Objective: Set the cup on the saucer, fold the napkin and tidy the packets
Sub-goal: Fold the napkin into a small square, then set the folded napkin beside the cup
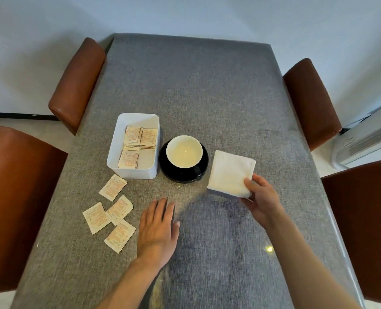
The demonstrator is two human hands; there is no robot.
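A black cup (pixel 184 152) with a cream inside stands on the black saucer (pixel 204 166) at the table's middle. To its right lies a white napkin (pixel 229 172), folded into a square; my right hand (pixel 262 198) pinches its near right corner. My left hand (pixel 157 228) rests flat on the table, fingers apart, holding nothing. Several loose packets (pixel 112 187) lie left of that hand. A white box (pixel 120 143) left of the saucer holds several more packets (pixel 148 136).
The table (pixel 196 85) is covered in grey cloth. Brown chairs stand on the left (pixel 78 83) and right (pixel 311 101), with two more at the near corners. A white appliance (pixel 368 139) sits on the floor at the right.
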